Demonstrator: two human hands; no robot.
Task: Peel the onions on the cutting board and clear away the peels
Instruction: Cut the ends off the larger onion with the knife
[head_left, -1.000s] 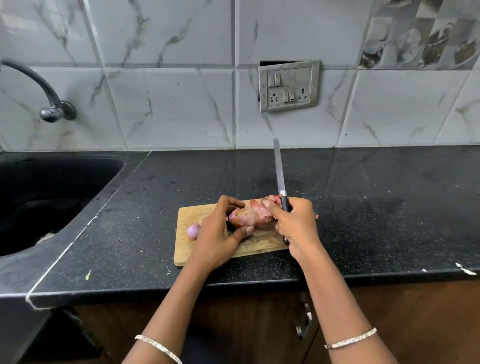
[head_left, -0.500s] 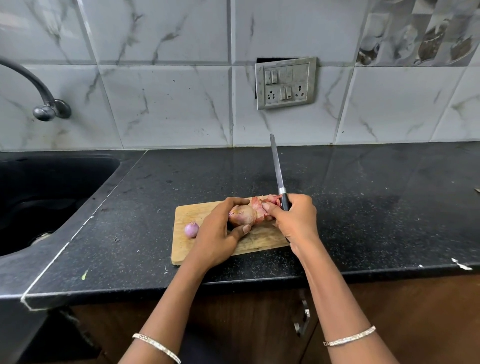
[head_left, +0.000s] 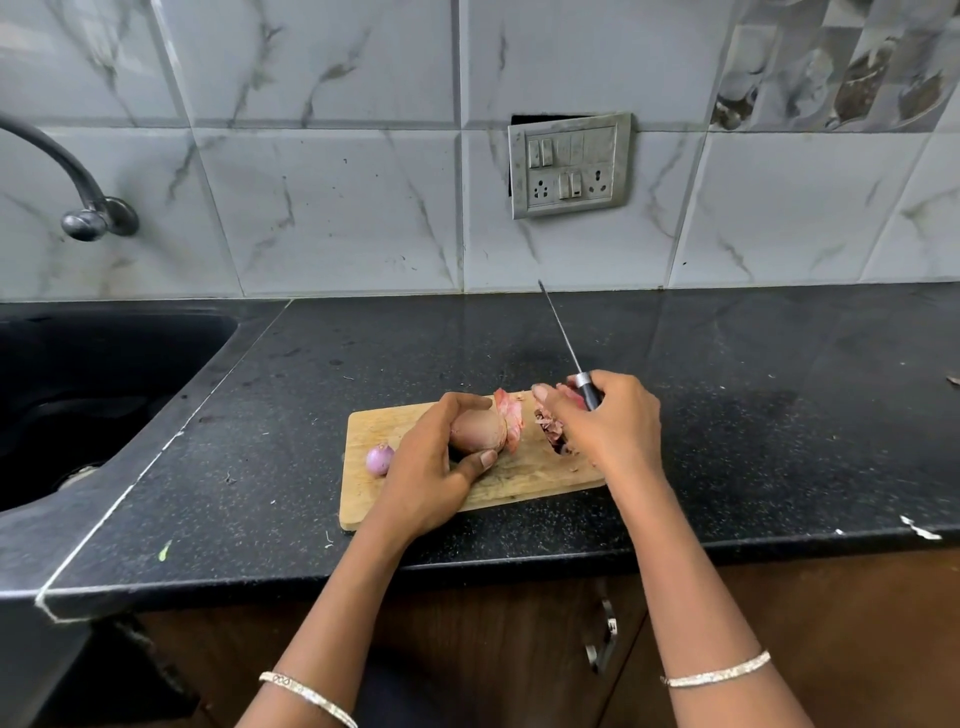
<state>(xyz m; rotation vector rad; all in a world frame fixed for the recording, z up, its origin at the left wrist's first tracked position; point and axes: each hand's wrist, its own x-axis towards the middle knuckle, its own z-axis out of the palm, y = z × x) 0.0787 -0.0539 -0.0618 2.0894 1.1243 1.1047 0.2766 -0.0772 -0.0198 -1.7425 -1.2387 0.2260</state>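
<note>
A wooden cutting board (head_left: 524, 480) lies on the black counter. My left hand (head_left: 431, 467) grips a brown-skinned onion (head_left: 475, 428) over the board, and pink peel (head_left: 511, 418) hangs loose from the onion's right end. My right hand (head_left: 605, 426) holds a black-handled knife (head_left: 569, 353) with the blade pointing away toward the wall, and its fingers also pinch a torn piece of peel (head_left: 550, 426). A small peeled purple onion (head_left: 379, 460) rests on the board's left part.
A dark sink (head_left: 88, 384) is set into the counter at left, with a tap (head_left: 78, 192) on the tiled wall. A switch and socket plate (head_left: 569, 166) hangs on the wall. Cabinet door handle (head_left: 602, 644) is below the counter edge.
My right hand has pulled to the right, away from the onion, tearing peel off with it. A gap now shows between the two hands, and the knife blade tilts more to the left.
</note>
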